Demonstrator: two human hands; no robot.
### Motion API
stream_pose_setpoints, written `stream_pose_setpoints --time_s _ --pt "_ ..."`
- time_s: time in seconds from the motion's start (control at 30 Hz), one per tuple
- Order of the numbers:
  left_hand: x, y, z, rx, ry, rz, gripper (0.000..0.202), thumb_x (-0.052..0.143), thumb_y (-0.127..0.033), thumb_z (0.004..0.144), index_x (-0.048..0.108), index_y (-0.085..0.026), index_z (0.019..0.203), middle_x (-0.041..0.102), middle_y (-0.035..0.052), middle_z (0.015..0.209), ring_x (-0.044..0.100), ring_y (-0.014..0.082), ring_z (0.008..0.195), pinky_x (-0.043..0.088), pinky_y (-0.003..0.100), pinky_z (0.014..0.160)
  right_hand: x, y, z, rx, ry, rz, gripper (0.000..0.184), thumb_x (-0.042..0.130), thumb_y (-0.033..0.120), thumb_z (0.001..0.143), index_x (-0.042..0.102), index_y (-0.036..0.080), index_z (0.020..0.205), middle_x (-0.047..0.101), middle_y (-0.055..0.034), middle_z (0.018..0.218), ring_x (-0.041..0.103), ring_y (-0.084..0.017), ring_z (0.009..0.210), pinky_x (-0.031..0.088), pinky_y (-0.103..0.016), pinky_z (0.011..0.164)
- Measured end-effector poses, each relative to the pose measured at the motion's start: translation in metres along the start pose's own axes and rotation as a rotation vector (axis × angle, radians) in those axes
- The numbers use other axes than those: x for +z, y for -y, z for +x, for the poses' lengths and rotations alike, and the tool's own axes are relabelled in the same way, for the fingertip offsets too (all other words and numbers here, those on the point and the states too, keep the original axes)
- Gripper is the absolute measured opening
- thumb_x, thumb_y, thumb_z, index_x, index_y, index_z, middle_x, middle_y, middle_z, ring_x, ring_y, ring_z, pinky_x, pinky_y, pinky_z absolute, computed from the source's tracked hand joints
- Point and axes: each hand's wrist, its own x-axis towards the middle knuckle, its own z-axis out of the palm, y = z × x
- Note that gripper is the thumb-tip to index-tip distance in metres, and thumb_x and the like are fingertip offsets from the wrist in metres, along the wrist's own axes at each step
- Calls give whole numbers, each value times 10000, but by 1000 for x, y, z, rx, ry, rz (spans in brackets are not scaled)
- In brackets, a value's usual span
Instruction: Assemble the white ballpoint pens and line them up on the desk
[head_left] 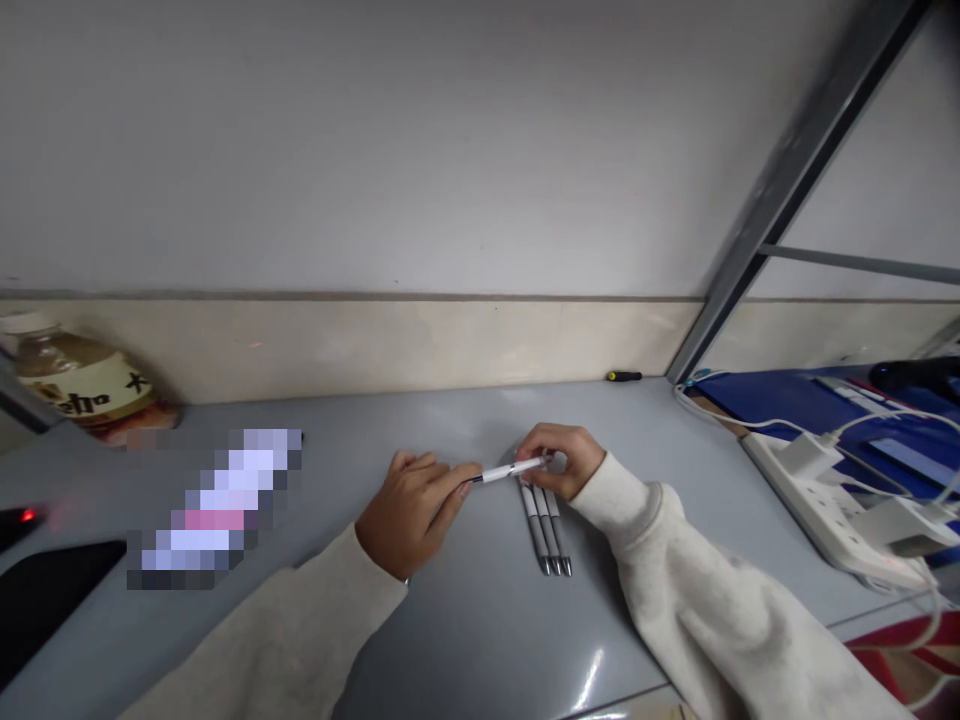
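Observation:
A white pen (506, 471) with a dark end is held between both hands above the desk, nearly level. My left hand (415, 510) pinches its dark left end with thumb and fingers. At the other end, my right hand (562, 458) is closed around the pen's white body, with its fingertips curled. Below the right hand, several white and grey pens (546, 535) lie side by side on the desk, their silver ends toward me. The upper ends of these pens are partly hidden by my right hand.
The grey desk (465, 620) meets a wall. A yellow-black screwdriver-like tool (624, 376) lies by the wall. To the right are a white power strip (825, 510) with chargers and a metal post (780, 200). At left are a labelled bottle (82, 375) and a blurred-out lit object (217, 510).

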Motion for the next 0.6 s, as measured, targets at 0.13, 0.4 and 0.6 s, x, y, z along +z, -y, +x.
stream_pose_setpoints --time_s 0.13,0.4,0.6 --pt "1 2 0 -55 -30 -21 311 304 -239 902 594 -210 1009 650 10 689 550 163 650 305 313 655 -2 -11 0 -116 -14 -118 122 559 143 758 662 148 823 656 -89 811 614 -173 736 493 -291 684" --pt "-2 6 0 -138 -92 14 301 303 -273 894 596 -225 941 587 -20 608 544 154 619 320 309 663 -13 -29 0 -91 -145 -332 166 498 177 814 658 166 860 666 -89 832 629 -194 765 501 -313 684" --pt "-3 5 1 -184 -63 7 324 292 -285 890 609 -221 919 564 -18 588 539 159 604 311 317 658 -11 -27 0 -161 -119 -300 175 484 181 826 654 160 862 667 -85 830 630 -186 759 509 -305 684"
